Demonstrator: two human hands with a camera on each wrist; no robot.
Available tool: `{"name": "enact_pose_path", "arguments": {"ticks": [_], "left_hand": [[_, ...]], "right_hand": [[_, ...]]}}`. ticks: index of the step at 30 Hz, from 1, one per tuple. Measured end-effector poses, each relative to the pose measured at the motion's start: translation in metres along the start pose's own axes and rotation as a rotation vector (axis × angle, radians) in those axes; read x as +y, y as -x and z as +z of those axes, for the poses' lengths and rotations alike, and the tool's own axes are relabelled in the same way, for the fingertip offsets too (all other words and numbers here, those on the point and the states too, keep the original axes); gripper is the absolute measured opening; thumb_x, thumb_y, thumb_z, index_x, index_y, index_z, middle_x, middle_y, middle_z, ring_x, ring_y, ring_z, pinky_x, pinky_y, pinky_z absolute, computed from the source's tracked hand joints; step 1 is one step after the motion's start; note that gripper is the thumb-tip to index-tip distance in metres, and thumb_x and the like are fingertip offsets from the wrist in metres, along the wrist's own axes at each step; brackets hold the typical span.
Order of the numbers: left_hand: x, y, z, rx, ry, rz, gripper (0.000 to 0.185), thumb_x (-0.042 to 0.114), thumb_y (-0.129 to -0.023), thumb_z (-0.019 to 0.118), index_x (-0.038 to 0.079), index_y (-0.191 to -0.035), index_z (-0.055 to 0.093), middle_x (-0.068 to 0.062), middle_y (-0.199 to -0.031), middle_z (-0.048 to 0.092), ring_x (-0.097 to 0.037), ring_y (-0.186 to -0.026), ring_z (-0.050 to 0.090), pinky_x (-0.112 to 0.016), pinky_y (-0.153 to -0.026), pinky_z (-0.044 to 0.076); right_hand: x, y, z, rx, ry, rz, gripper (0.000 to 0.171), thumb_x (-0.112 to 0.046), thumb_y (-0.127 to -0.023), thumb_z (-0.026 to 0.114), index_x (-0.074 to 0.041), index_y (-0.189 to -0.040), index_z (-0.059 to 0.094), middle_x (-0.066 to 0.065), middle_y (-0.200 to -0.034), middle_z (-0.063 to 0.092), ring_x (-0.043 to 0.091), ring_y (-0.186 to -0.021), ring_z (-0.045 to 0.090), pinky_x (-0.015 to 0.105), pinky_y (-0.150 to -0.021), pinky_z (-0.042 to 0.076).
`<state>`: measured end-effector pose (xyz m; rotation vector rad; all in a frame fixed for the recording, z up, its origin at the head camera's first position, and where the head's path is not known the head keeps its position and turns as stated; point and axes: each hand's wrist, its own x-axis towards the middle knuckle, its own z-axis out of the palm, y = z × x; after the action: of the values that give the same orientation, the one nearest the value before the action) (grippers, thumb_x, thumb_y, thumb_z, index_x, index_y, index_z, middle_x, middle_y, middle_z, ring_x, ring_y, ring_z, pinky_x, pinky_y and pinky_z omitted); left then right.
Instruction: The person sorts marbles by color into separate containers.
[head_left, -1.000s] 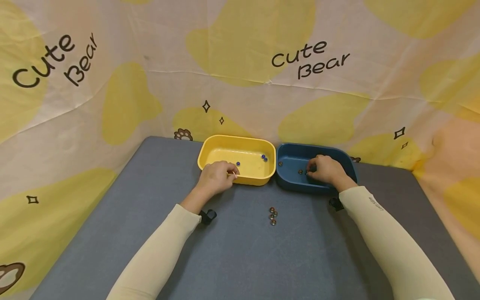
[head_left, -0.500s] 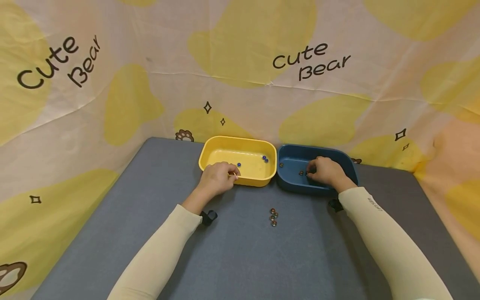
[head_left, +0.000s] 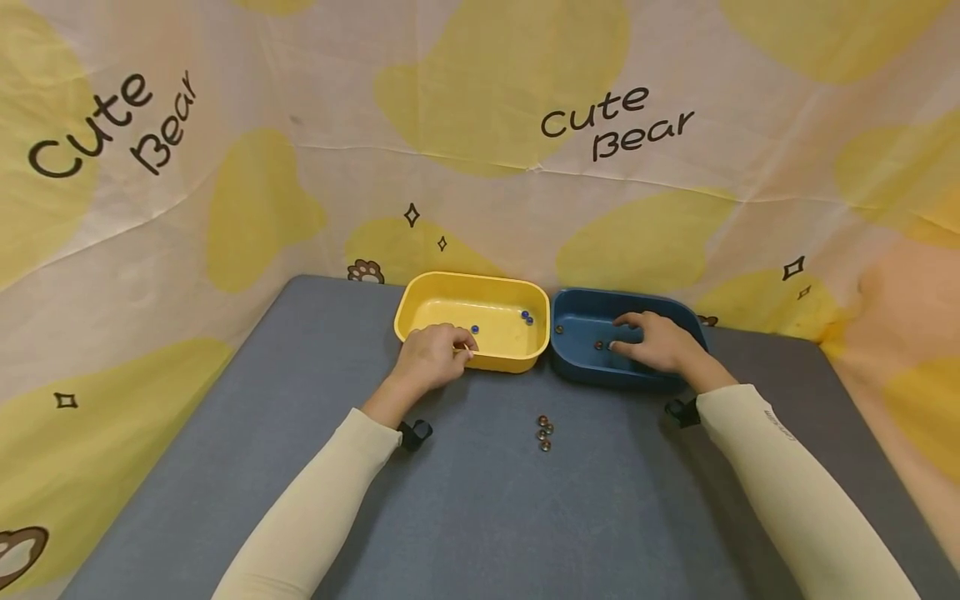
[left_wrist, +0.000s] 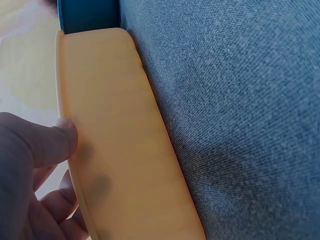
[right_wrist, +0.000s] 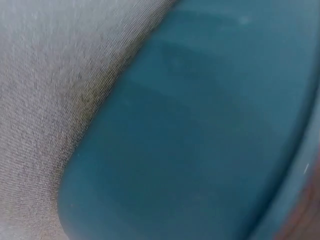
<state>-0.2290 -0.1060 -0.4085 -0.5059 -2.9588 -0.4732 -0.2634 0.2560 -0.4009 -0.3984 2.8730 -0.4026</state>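
Note:
My left hand point(head_left: 433, 357) grips the near rim of a yellow plastic bin point(head_left: 510, 364). In the left wrist view its thumb point(left_wrist: 52, 142) lies over the rim, while the other fingers curl inside the wall and cast shadows through it. Blue marbles point(head_left: 475, 329) lie on the yellow bin's floor. Over the blue bin point(head_left: 600, 374) reaches my right hand point(head_left: 660, 343), thumb and fingers spread apart with nothing seen between them. Close to its thumb tip is a small brownish marble point(head_left: 598, 345); another marble point(head_left: 558, 330) lies by the bin's left wall.
Several brownish marbles point(head_left: 543, 434) sit in a cluster on the grey tabletop point(head_left: 480, 500), in front of the bins. The bins stand side by side near a printed cloth backdrop point(head_left: 465, 200). In the right wrist view the blue bin's outer wall point(right_wrist: 190, 135) fills most of the picture.
The right hand's fingers have spread from a pinch near the blue bin's floor, and its forearm has shifted slightly right. The left hand keeps its hold on the yellow bin's rim.

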Motion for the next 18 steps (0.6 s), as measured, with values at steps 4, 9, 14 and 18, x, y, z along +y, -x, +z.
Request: {"name": "enact_pose_path", "arguments": {"ticks": [4,9,14,18], "left_hand": [[-0.001,0.0,0.001,-0.002,0.004,-0.002,0.005,0.032,-0.08,0.058,0.032,-0.08,0.063,0.011,-0.081,0.06,-0.008,-0.071,0.054,-0.029,-0.063,0.041],[0.0,-0.001,-0.001,-0.016,0.005,-0.007,0.006,0.031,-0.08,0.058,0.031,-0.081,0.064,0.01,-0.082,0.06,-0.008,-0.072,0.054,-0.029,-0.064,0.041],[-0.001,-0.001,-0.002,-0.018,0.004,-0.005,0.005,0.03,-0.08,0.059,0.032,-0.08,0.064,0.01,-0.081,0.06,-0.009,-0.072,0.055,-0.03,-0.064,0.04],[-0.001,-0.001,-0.001,-0.016,0.004,-0.01,0.005,0.03,-0.08,0.059,0.033,-0.08,0.063,0.011,-0.081,0.06,-0.009,-0.072,0.055,-0.03,-0.064,0.04]], "right_hand": [[-0.007,0.012,-0.002,0.014,0.021,0.002,0.067,-0.065,-0.077,0.041,-0.021,-0.127,0.043,0.017,-0.131,0.038,0.038,-0.114,0.04,0.057,-0.079,0.037],[-0.018,0.026,-0.004,0.052,0.059,-0.017,0.072,-0.071,-0.074,0.037,-0.022,-0.127,0.044,0.015,-0.132,0.037,0.039,-0.113,0.04,0.055,-0.073,0.04],[-0.029,0.037,-0.005,0.093,0.067,-0.032,0.073,-0.072,-0.073,0.036,-0.024,-0.126,0.044,0.014,-0.132,0.037,0.039,-0.114,0.039,0.056,-0.072,0.04],[-0.036,0.046,-0.005,0.124,0.069,-0.047,0.068,-0.069,-0.074,0.04,-0.025,-0.126,0.044,0.013,-0.132,0.038,0.038,-0.114,0.039,0.055,-0.071,0.041]]}}
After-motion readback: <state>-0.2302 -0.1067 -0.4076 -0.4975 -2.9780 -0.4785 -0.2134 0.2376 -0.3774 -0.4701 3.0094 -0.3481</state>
